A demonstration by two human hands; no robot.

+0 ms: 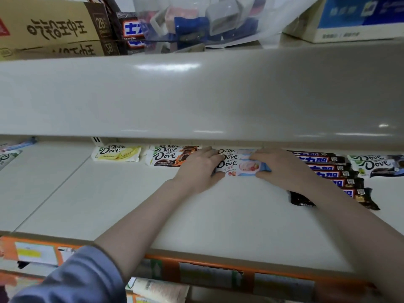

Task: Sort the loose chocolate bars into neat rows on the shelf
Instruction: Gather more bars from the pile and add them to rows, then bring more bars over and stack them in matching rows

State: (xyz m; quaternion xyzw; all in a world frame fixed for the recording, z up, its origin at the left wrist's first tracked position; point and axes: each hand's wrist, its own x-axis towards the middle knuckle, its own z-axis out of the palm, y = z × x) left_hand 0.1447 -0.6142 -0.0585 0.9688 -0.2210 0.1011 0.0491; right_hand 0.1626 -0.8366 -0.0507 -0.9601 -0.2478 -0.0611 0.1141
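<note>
Gripping a pink Dove bar by its ends, left hand, right hand, long axis left-right.

The upper shelf hides the back of the bars behind both hands. The left hand covers the left end of the pink Dove bar, and the right hand covers its right end. The right arm hides part of the dark bars to the right of the hands. Far left of the hands, a bar is cut off by the edge. The small print is perhaps too blurry to read.
</note>
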